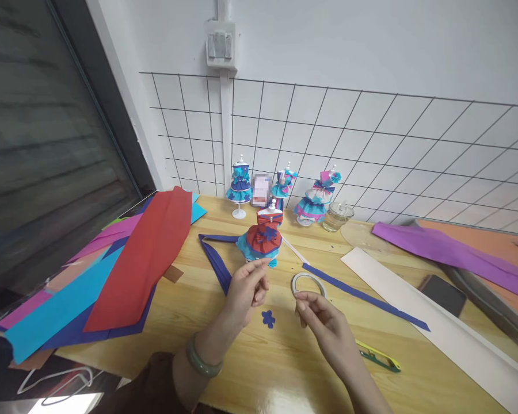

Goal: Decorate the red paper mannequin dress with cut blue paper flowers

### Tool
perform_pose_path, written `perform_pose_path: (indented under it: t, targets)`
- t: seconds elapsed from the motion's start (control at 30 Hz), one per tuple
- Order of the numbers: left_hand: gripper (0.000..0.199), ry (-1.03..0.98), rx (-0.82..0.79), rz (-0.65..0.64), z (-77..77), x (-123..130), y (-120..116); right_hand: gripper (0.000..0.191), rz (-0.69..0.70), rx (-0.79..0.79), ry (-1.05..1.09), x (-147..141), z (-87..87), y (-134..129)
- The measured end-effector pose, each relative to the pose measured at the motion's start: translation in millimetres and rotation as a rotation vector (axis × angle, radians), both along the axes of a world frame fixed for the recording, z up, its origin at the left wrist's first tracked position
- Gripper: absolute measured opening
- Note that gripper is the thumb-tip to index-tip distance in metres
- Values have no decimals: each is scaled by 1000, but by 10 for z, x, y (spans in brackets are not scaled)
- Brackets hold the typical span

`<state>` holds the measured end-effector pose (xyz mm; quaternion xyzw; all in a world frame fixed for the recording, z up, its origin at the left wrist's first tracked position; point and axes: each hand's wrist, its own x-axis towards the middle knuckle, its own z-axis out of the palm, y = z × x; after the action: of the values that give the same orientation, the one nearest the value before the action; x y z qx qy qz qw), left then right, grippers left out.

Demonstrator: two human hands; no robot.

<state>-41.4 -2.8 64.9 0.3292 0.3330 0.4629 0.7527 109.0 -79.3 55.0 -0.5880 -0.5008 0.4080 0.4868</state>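
My left hand [247,290] is pinched, thumb against forefinger, just in front of a small dress form [263,238] clothed in red and light blue crepe paper. A dark blue flower sits on the red skirt. Whatever those fingertips hold, if anything, is too small to make out. My right hand [326,325] also pinches, in front of a roll of tape [309,275] lying flat; its fingertips show nothing I can name. Between the hands, a dark blue paper flower [268,319] lies on the wooden table [280,368].
Behind stand three more dressed forms [239,187], a phone [261,190] and a glass jar [337,217]. Crepe paper sheets [151,253] pile up at left. A blue strip [354,288], white paper [397,293], a dark phone [444,294] and a cutter knife [379,355] lie right.
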Motion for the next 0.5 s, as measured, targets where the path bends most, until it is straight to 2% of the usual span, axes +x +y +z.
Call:
perform_pose_path:
  t: [0.1, 0.23, 0.37, 0.5]
  targets:
    - [41, -43, -33, 23, 50, -37, 18, 38, 18, -2, 34, -50, 93, 113]
    - [35, -81, -52, 32, 20, -70, 70, 39, 42, -18, 83, -108, 174, 256]
    - [29, -49, -68, 20, -7, -89, 108, 39, 70, -22, 147, -145, 185, 381]
    - [25, -40, -87, 19, 44, -108, 112, 37, 91, -14, 181, -169, 172, 445]
